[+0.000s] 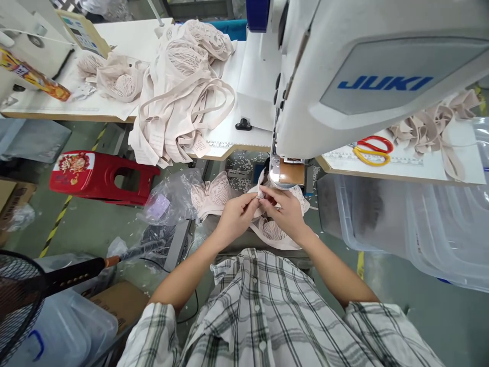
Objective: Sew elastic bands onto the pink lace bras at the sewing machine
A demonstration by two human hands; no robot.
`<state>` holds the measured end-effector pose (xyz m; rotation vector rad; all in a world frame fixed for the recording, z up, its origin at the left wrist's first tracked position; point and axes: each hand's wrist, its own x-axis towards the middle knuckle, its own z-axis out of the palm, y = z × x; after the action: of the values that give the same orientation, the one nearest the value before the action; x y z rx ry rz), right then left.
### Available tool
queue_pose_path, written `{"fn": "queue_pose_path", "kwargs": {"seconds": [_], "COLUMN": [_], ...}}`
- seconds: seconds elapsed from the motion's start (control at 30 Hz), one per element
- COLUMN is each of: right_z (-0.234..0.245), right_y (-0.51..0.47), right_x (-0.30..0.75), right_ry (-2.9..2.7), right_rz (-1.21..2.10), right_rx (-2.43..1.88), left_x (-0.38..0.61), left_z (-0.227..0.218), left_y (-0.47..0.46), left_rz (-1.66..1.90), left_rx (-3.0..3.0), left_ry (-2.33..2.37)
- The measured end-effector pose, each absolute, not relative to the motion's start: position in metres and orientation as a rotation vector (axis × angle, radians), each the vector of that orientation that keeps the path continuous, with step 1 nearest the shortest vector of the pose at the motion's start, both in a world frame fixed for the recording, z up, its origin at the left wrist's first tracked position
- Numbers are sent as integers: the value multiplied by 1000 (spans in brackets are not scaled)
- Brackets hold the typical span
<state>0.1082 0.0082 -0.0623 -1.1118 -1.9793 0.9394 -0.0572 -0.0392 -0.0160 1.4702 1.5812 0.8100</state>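
My left hand (236, 216) and my right hand (286, 211) meet just below the needle area of a white JUKI sewing machine (367, 76). Both pinch the edge of a beige lace bra (273, 232) that lies under them; the fingertips touch at a small fold of its fabric. A second lace bra (210, 196) lies to the left of my left hand, next to a clear plastic bag (171, 199).
A heap of beige bras and straps (183, 86) hangs over the white table (126, 41). Red and yellow scissors (372, 150) and loose straps (431, 125) lie to the right. A red stool (99, 176), clear bins (439, 229) and a fan (19, 300) stand around.
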Motion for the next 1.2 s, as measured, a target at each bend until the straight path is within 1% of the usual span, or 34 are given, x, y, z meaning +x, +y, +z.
{"fn": "queue_pose_path", "kwargs": {"seconds": [0.2,0.27,0.4,0.5,0.57,0.67,0.73,0.8,0.87,0.97,1.03,1.13,1.2], "right_z": [-62,-67,-79,-82,-79,-64,-52,-44,-39,-37,-37,-32,-27], "right_y": [6,2,-2,20,54,121,162,188,194,163,120,43,0], "right_x": [108,108,118,147,182,249,288,313,325,326,319,297,274], "right_ry": [-1835,-1845,-1955,-2158,-2177,-1951,-2051,-2229,-2316,-2335,-2238,-1993,-2067], "right_rz": [991,902,625,569,483,232,212,257,316,371,418,577,659], "right_rx": [-1205,-1176,-975,-903,-1079,-1545,-1716,-1685,-1601,-1527,-1554,-1610,-1502], "left_x": [-47,-43,-34,-34,-37,-40,-39,-37,-36,-39,-42,-48,-50], "left_z": [-20,-21,-21,-18,-19,-21,-21,-20,-17,-12,-11,-13,-16], "left_y": [-38,-36,-30,-26,-24,-23,-22,-21,-19,-16,-15,-14,-13], "left_rz": [823,830,824,831,808,694,621,607,623,667,712,771,791], "left_rx": [1397,1396,1445,1494,1578,1668,1660,1619,1573,1434,1296,1082,939], "left_ry": [1624,1645,1669,1659,1655,1631,1582,1546,1532,1514,1496,1400,1308]}}
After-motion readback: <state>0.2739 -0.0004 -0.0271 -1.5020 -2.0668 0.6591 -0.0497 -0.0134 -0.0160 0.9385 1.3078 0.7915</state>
